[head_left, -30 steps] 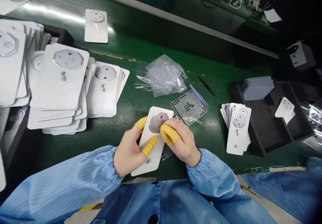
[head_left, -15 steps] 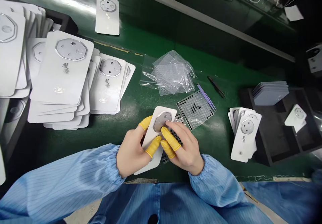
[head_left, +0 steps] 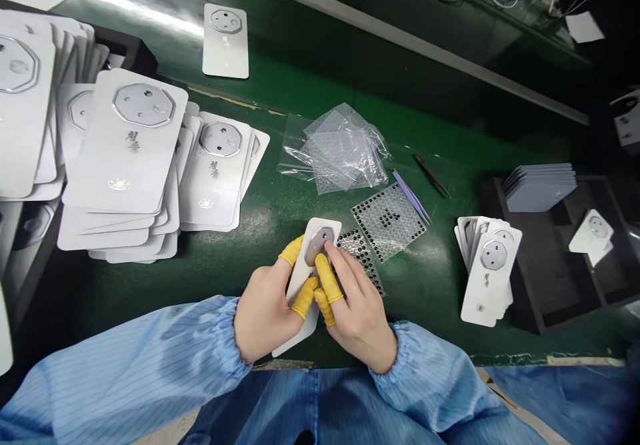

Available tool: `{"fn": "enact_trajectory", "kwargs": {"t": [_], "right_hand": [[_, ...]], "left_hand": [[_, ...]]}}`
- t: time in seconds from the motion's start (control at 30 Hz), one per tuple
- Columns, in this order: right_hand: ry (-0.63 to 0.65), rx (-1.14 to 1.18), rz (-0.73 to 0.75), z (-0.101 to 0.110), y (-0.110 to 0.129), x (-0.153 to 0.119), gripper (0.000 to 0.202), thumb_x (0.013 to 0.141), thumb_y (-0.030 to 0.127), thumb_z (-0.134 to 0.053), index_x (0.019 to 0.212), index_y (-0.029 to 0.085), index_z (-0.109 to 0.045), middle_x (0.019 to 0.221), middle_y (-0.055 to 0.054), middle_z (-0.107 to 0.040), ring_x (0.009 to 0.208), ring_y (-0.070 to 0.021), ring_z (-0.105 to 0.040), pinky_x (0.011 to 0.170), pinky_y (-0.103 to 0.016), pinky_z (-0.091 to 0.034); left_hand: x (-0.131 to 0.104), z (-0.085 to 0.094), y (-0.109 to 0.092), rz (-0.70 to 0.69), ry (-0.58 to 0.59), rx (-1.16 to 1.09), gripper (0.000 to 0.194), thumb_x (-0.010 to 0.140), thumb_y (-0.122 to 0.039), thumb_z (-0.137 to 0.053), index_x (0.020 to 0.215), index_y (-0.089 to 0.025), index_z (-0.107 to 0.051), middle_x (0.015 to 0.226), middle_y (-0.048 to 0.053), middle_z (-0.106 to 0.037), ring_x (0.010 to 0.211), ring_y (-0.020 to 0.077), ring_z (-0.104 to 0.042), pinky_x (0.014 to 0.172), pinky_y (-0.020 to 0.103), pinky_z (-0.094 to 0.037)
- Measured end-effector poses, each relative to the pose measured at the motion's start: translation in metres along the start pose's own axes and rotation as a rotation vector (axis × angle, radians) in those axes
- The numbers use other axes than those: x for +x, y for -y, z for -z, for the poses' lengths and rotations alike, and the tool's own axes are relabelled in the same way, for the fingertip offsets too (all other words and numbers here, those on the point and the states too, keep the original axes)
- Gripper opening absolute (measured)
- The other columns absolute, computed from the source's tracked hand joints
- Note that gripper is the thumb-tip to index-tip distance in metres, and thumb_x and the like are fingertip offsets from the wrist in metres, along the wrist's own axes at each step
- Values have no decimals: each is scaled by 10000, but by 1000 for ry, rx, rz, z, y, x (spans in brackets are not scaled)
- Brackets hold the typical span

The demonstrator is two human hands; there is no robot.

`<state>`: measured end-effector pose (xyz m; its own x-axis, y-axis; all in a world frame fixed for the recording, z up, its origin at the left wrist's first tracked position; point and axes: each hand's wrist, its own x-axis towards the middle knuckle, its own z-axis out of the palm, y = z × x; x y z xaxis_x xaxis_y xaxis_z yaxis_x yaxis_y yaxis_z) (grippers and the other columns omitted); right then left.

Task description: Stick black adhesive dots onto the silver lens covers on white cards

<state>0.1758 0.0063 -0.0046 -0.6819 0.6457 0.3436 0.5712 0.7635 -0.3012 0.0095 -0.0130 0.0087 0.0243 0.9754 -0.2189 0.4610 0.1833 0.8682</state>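
Note:
A white phone back cover (head_left: 303, 268) with a grey octagonal camera plate (head_left: 319, 245) is held tilted over the bench's near edge. My left hand (head_left: 267, 305) grips it, yellow finger cots on the thumb and a finger. From the right, my right hand (head_left: 357, 318) closes on the cover; its cotted fingers press at the edge, and a bare fingertip touches the camera plate. Just beyond lie two clear sheets of small black round parts, one partly behind my right hand (head_left: 360, 251), the other (head_left: 390, 221) in full view. Purple tweezers (head_left: 411, 196) rest beside the latter.
Piles of similar covers (head_left: 120, 145) fill the left side. Clear plastic sheets (head_left: 345, 151) and dark tweezers (head_left: 431, 176) lie ahead. Toward the right are a small stack of covers (head_left: 490, 278) and a black divided tray (head_left: 545, 251). One cover (head_left: 226, 41) lies farther back.
The held cover has turned more edge-on and dropped slightly. My right hand has shifted a little left and down with it, exposing more of the nearer dotted sheet.

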Motion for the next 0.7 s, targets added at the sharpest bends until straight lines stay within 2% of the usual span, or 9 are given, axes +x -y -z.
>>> {"fn": "enact_trajectory", "kwargs": {"t": [0.1, 0.23, 0.33, 0.57, 0.7], "right_hand": [[-27, 57, -6, -1, -2, -2, 453, 878, 109, -454, 1325, 38, -439, 1334, -256, -510, 1301, -323, -437, 949, -502, -525], [-85, 243, 14, 3, -10, -1, 491, 886, 129, -444, 1372, 76, -404, 1399, -234, -443, 1302, -300, -437, 966, -522, -502], [-125, 313, 9, 6, -12, 0, 488, 890, 124, -436, 1373, 67, -412, 1395, -233, -446, 1299, -301, -438, 977, -531, -489], [-173, 342, -10, 8, -10, -1, 483, 897, 136, -433, 1378, 89, -419, 1388, -206, -465, 1263, -297, -477, 952, -524, -506], [-120, 255, 21, 10, -11, 0, 465, 887, 145, -456, 1351, 106, -449, 1417, -212, -426, 1281, -307, -450, 941, -531, -509]], "left_hand": [[-1, 0, 0, 24, 10, -94, 480, 782, -180, -565, 1254, -150, -478, 842, 34, -734, 651, 190, -693, 587, 271, -540], [-2, 1, -3, 80, 53, -495, 512, 808, -231, -629, 1283, -183, -444, 938, 55, -728, 699, 184, -694, 612, 265, -566], [-3, 2, -6, 94, 63, -657, 522, 797, -223, -669, 1272, -189, -455, 1014, 74, -721, 792, 207, -708, 650, 266, -584], [-4, 1, -7, 63, 61, -691, 474, 821, -196, -652, 1260, -210, -473, 1043, 68, -716, 856, 206, -705, 734, 277, -588], [-4, 1, -4, 49, 58, -667, 492, 803, -178, -661, 1258, -211, -478, 1003, 60, -724, 760, 179, -696, 677, 260, -581]]}}
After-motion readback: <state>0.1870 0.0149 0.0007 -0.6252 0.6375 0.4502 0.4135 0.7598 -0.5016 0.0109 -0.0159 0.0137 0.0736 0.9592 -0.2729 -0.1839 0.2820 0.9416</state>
